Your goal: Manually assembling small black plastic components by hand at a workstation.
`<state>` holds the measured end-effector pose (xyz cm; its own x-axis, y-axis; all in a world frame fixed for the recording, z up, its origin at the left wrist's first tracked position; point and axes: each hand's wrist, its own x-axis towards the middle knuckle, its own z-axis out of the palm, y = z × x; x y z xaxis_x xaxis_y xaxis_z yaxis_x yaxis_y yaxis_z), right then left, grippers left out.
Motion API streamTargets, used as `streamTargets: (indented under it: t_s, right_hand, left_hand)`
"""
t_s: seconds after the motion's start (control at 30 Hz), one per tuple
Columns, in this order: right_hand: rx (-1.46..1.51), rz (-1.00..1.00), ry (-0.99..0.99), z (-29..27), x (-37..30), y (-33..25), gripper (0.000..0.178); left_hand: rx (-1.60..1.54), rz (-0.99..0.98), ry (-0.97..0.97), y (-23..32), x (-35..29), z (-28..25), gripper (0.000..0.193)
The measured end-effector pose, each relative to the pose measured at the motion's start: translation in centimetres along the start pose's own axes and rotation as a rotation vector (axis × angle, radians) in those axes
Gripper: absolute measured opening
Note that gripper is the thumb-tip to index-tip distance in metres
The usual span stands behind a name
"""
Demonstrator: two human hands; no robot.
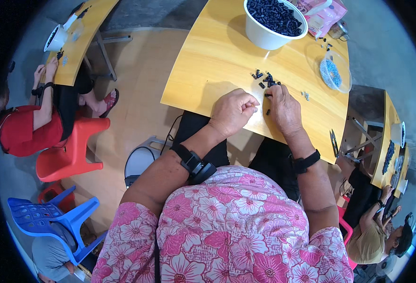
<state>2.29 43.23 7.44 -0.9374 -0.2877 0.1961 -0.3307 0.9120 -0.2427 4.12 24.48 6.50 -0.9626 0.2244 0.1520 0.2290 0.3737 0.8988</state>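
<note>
My right hand [285,109] is closed over the table's near part, with a small black plastic piece [267,95] pinched between thumb and fingers. Beside it on the left, my left hand [232,112] is closed in a pinch; whatever its fingertips hold is too small to make out. The two hands are slightly apart. Just beyond them lies a loose heap of small black pieces [270,79]. One more black piece [268,112] rests by my right hand. Right of that hand sits a little cluster of tiny pale, shiny parts [306,95].
On the wooden table [193,70] stand a white tub [267,40] full of black pieces, a clear bowl [348,84] of small blue parts, a pink bag [318,19] and a jar [338,30]. Black snips [334,143] lie at the right edge. People sit at other tables on both sides.
</note>
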Motion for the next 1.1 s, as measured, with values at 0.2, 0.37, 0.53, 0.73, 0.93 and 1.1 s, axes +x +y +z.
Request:
streamTargets:
  t_s: [0.2, 0.37, 0.53, 0.73, 0.93, 1.1]
  right_hand:
    - [0.068, -0.047, 0.017, -0.2, 0.1, -0.1, 0.014]
    - [0.375, -0.044, 0.106, -0.7, -0.4, -0.3, 0.018]
    - [0.471, -0.021, 0.09, -0.9, -0.6, -1.7, 0.017]
    - [0.473, -0.043, 0.157, -0.6, -1.0, -2.1, 0.015]
    - [0.557, 0.129, 0.191, -0.9, -1.7, -3.4, 0.009]
    - [0.63, 0.23, 0.239, -0.7, -2.1, -3.9, 0.012]
  left_hand:
    - [0.027, -0.028, 0.073, 0.2, 0.3, 0.5, 0.012]
    - [0.06, -0.055, 0.094, 1.0, 0.5, 0.7, 0.016]
    - [-0.075, -0.103, 0.084, 1.0, 0.4, 0.2, 0.017]
    - [-0.106, -0.031, 0.091, 0.8, 0.3, 0.3, 0.017]
    - [-0.113, 0.006, 0.104, 0.4, 0.1, 0.1, 0.017]
    - [-0.107, 0.05, 0.117, 0.4, 0.0, 0.2, 0.016]
